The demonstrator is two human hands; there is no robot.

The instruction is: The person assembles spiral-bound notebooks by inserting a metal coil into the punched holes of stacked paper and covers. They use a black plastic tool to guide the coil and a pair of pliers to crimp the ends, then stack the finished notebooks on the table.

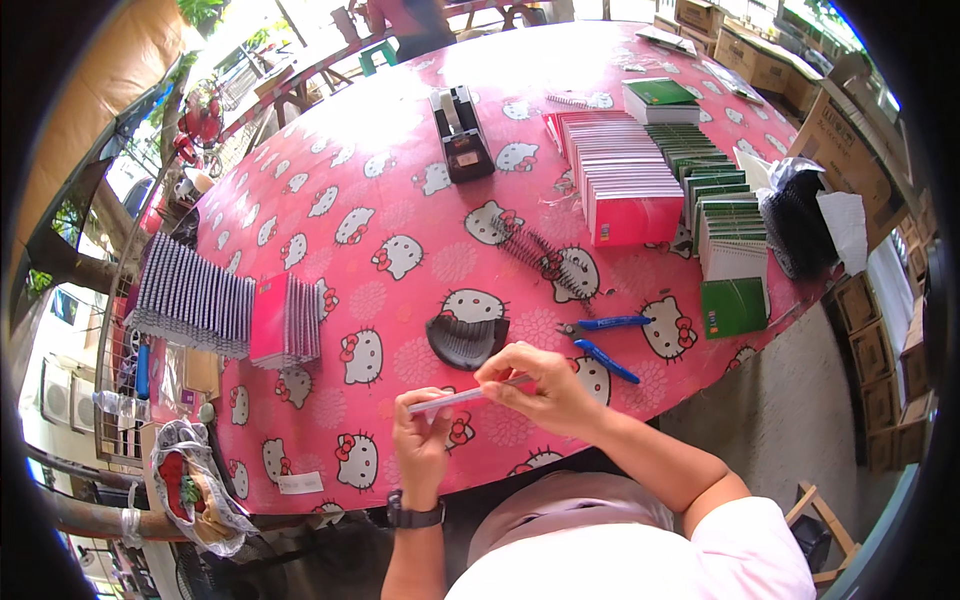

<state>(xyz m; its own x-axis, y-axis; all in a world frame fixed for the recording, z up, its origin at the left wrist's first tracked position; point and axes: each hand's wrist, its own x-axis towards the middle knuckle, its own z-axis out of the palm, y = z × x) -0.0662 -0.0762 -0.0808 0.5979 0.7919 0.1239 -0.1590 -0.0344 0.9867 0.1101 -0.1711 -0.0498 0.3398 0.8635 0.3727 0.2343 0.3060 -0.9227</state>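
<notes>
Both hands hold a thin pink notebook [452,401], seen nearly edge-on above the table's near edge. My left hand [420,432] is closed on its left end, thumb against it. At the other end, my right hand [535,385] pinches it with bent fingers. Just beyond my hands lies a black curved piece [467,340] with fine ribs; I cannot make out what it is. Pliers with blue handles [607,362] rest to the right of it, jaws toward the left. Farther back are loose dark wire spirals [530,250].
A pink patterned cloth [400,300] covers the table. Spiral notebooks [200,295] stand in rows at left. Pink notebooks [635,215] and green ones [733,305] line the right. A black tape dispenser [468,160] sits farther back; cardboard boxes [840,150] stack beyond the right edge.
</notes>
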